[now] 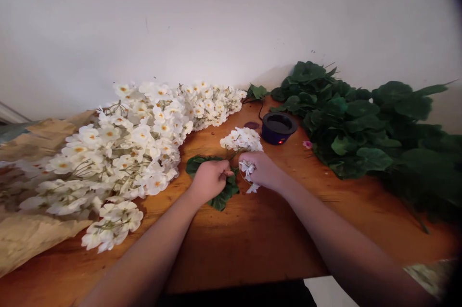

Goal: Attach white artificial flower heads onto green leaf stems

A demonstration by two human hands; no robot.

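My left hand (pixel 212 179) is closed, fingers curled, over a bunch of green artificial leaves (pixel 226 196) at the middle of the table. Just to its right, my right hand (pixel 260 168) is closed around white artificial flowers (pixel 247 168), some blossoms sticking out below the fingers. Another white flower cluster (pixel 241 139) shows just beyond the right hand, and a thin stem runs between the two hands. Whether the leaves and flowers are joined is hidden by my fingers. Close behind the right hand stands a dark blue round pot (pixel 278 128) with a lit red light.
A large heap of white flowers (pixel 144 138) covers the left side, with brown paper (pixel 39 237) beside it. One loose flower cluster (pixel 112 225) lies near my left forearm. Piled green leaves (pixel 353 119) fill the right, near a small pink flower (pixel 307 145). Behind is a wall (pixel 216 23).
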